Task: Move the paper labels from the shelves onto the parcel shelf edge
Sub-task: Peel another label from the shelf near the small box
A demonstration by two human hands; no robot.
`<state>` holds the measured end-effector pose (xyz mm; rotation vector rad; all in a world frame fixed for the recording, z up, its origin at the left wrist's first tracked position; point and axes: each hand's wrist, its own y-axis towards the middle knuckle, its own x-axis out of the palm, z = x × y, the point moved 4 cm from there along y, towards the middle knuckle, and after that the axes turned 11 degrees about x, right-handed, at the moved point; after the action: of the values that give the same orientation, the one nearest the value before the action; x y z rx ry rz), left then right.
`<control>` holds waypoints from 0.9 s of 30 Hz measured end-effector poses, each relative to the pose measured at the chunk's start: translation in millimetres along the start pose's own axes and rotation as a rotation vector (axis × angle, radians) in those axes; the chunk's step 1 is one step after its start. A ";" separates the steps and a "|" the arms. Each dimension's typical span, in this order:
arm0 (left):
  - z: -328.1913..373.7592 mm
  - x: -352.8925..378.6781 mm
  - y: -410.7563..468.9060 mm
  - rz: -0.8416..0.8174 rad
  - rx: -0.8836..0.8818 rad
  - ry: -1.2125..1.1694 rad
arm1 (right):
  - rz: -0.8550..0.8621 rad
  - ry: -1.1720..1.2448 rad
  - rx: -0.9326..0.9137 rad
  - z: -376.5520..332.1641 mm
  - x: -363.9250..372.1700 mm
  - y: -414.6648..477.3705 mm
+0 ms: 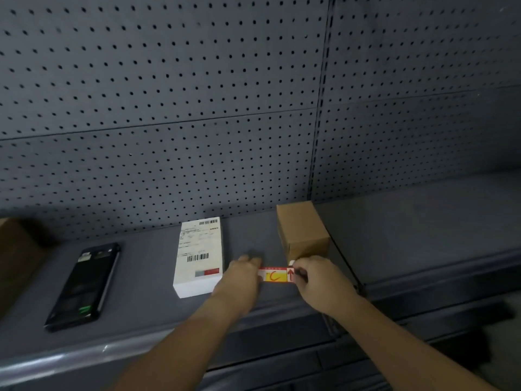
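One red-yellow-white paper label (275,275), marked with a red "C" and an up-arrow, at grey metal shelf (146,283) between white barcoded carton (198,258) and brown cardboard box (301,232). Right hand (318,283) pinches its right end; left hand (242,275) covers its left end, grip indiscernible. Shelf surface extends rightward beyond box.
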<state>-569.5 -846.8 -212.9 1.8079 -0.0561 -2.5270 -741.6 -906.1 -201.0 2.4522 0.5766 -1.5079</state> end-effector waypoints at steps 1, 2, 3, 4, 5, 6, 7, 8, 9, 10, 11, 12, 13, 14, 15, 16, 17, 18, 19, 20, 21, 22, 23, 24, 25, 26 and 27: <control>-0.8 2.6 1.2 -0.007 -0.006 0.008 | 0.000 -0.006 -0.004 0.1 0.9 1.2; -1.2 4.9 1.7 -0.014 -0.013 0.020 | 0.004 -0.011 -0.010 0.0 1.8 1.9; -1.7 6.9 1.7 -0.014 -0.021 0.028 | 0.009 -0.019 -0.018 -0.4 2.7 2.3; -2.2 8.6 1.8 -0.012 -0.029 0.032 | 0.016 -0.027 -0.026 -0.4 4.1 2.8; -2.4 9.3 2.1 -0.005 -0.034 0.030 | 0.017 -0.034 -0.030 -0.7 4.9 2.9; -2.4 9.6 2.2 0.000 -0.037 0.028 | 0.012 -0.040 -0.030 -0.9 5.7 3.0; -2.2 9.9 2.8 0.003 -0.042 0.025 | 0.003 -0.048 -0.028 -0.6 6.5 3.3; -1.7 10.0 3.2 0.003 -0.050 0.021 | -0.005 -0.052 -0.028 -0.4 7.1 3.8; -1.3 10.1 3.5 0.000 -0.057 0.015 | -0.013 -0.051 -0.026 -0.4 7.5 4.1; -0.9 10.1 3.4 0.000 -0.064 0.004 | -0.020 -0.047 -0.023 -0.4 7.9 4.3; -0.7 9.9 3.4 0.001 -0.070 -0.008 | -0.028 -0.043 -0.018 -0.8 8.1 4.7; -0.7 9.8 3.6 -0.002 -0.074 -0.019 | -0.038 -0.043 -0.011 -0.9 8.5 5.5; -1.0 9.6 4.0 -0.006 -0.077 -0.029 | -0.051 -0.047 0.000 -0.8 8.7 6.6; -1.4 9.5 4.7 -0.014 -0.082 -0.036 | -0.066 -0.050 0.012 -0.7 8.9 7.8; -2.0 9.5 5.7 -0.025 -0.088 -0.038 | -0.083 -0.051 0.022 -0.6 9.3 9.0; -2.7 9.5 6.7 -0.041 -0.096 -0.039 | -0.099 -0.053 0.026 -0.6 10.0 10.1; -3.0 9.9 7.8 -0.058 -0.103 -0.041 | -0.117 -0.055 0.030 -0.8 11.1 11.0; -3.0 10.1 8.6 -0.073 -0.107 -0.045 | -0.130 -0.058 0.033 -1.2 12.1 11.8; -3.2 10.1 9.1 -0.082 -0.107 -0.052 | -0.137 -0.057 0.037 -1.4 13.1 12.7; -3.4 10.1 9.4 -0.082 -0.104 -0.058 | -0.137 -0.048 0.042 -1.3 13.7 13.3; -3.8 10.1 9.2 -0.072 -0.099 -0.062 | -0.133 -0.028 0.046 -0.8 14.1 13.8; -3.9 9.8 8.8 -0.056 -0.094 -0.064 | -0.127 -0.002 0.048 -0.2 14.2 14.1; -4.2 9.4 8.3 -0.035 -0.088 -0.068 | -0.117 0.026 0.045 0.8 14.0 14.0; -4.3 8.9 7.8 -0.014 -0.084 -0.074 | -0.106 0.055 0.039 1.8 13.8 13.6; -4.2 8.2 7.3 0.006 -0.082 -0.082 | -0.094 0.086 0.031 3.0 13.4 12.8; -3.7 7.1 6.6 0.021 -0.080 -0.091 | -0.080 0.116 0.023 3.7 12.8 11.7; -3.1 6.0 6.0 0.033 -0.075 -0.097 | -0.063 0.144 0.015 4.2 12.0 10.7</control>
<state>-568.4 -853.2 -219.3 1.6434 0.0061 -2.5561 -735.5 -914.6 -213.9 2.5920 0.6764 -1.3703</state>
